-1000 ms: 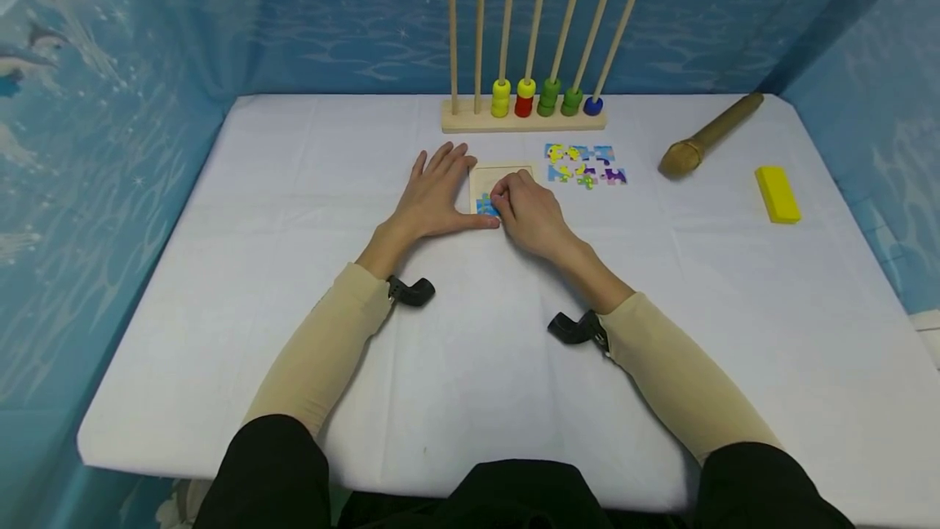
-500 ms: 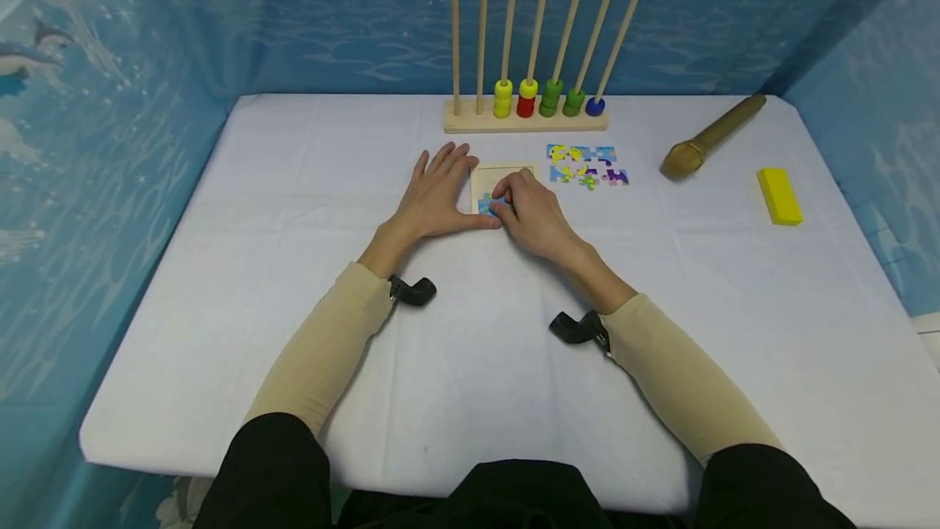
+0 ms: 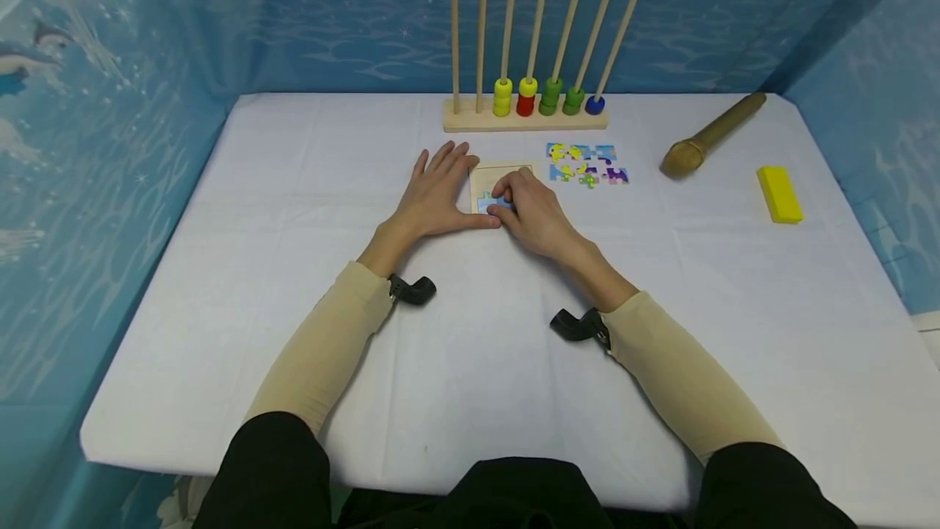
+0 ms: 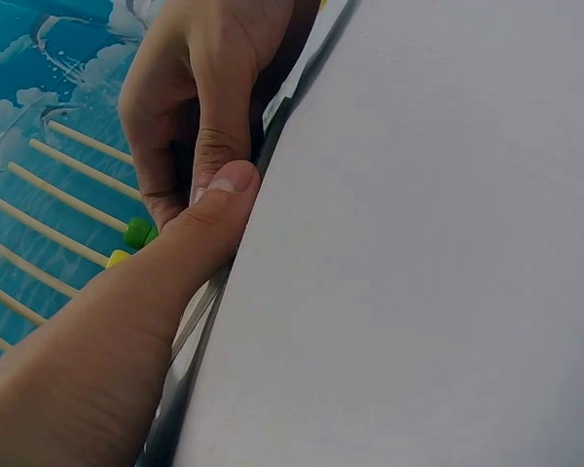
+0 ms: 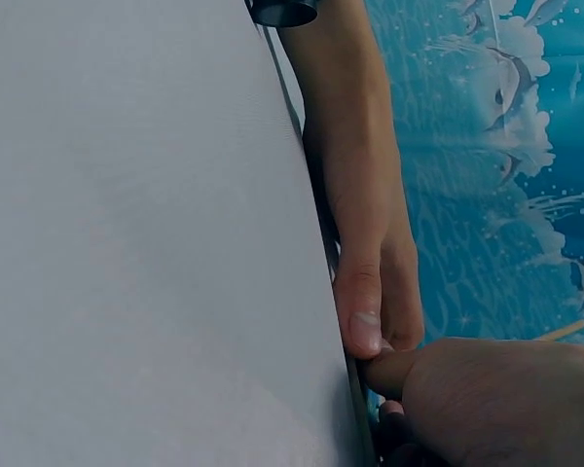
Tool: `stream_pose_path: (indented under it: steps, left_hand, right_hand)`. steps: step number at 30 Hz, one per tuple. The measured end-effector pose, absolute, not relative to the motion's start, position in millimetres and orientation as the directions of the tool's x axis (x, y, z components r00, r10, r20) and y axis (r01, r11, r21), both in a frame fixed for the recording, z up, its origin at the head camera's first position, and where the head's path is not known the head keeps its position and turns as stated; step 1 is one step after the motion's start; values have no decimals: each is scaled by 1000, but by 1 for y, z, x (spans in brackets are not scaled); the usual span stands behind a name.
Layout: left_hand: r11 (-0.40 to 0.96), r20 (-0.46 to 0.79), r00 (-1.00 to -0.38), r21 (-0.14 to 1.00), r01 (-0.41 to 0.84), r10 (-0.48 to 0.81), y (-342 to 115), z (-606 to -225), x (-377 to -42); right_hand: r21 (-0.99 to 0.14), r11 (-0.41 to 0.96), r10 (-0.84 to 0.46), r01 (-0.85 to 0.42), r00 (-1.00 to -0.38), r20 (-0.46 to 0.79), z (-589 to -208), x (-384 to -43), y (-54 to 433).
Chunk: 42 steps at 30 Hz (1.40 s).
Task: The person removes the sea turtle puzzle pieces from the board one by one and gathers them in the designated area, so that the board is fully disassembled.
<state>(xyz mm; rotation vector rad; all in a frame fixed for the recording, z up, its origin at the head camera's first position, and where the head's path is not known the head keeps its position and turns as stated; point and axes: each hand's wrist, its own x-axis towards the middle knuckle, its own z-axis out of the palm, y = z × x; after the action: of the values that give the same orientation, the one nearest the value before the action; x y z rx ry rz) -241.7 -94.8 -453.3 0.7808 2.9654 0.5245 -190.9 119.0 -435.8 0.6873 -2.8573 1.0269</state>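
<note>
A shallow wooden puzzle tray point(image 3: 481, 176) lies on the white tabletop, with blue jigsaw pieces point(image 3: 485, 202) in its front left corner. My left hand point(image 3: 433, 198) is spread flat at the tray's left side, its thumb stretched along the front edge. Over the front of the tray, my right hand point(image 3: 534, 215) has curled fingers, with thumb and index finger at a blue puzzle piece point(image 3: 505, 203) beside the others. The hand partly covers this piece. In the left wrist view, the left thumb point(image 4: 209, 219) meets the right hand's fingertips; the pieces are hidden there.
Several loose puzzle pieces point(image 3: 586, 163) lie right of the tray. Behind stands a wooden peg rack point(image 3: 529, 122) with coloured beads on some pegs. Farther right are a brownish-green club-shaped object point(image 3: 712, 137) and a yellow block point(image 3: 779, 195).
The right thumb and index finger have shifted slightly and spread a little apart, so more of the blue pieces shows. My left hand stays in place.
</note>
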Motion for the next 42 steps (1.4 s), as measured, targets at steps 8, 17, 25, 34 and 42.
stream_pose_path:
  steps: [8,17,25,34,42]
  left_hand:
    - [809,63,-871,342,478,488,-95,-452,-242]
    - [811,58,-873,345,472,484,-95,-454,-243]
    - [812,53,-875,349,468,482,-95,-453,-242]
    - [815,52,-875,341,468,481,-94,-450,-242]
    - [818,38,-879,350,457,476,-94,-452,-241]
  right_hand:
    - [-655,631,-416,-414,-894,164,-433,-189,117]
    - [-685,608,-388,-400,-903,183,-435,-190,119]
    - [-727,573,-361,-378,-913,190,-437,-192,119]
    - [-831,447,-220,-331,-941,257,-439,-195,121]
    - [-900,360,-83,-247,-969,233,-441,-189,144]
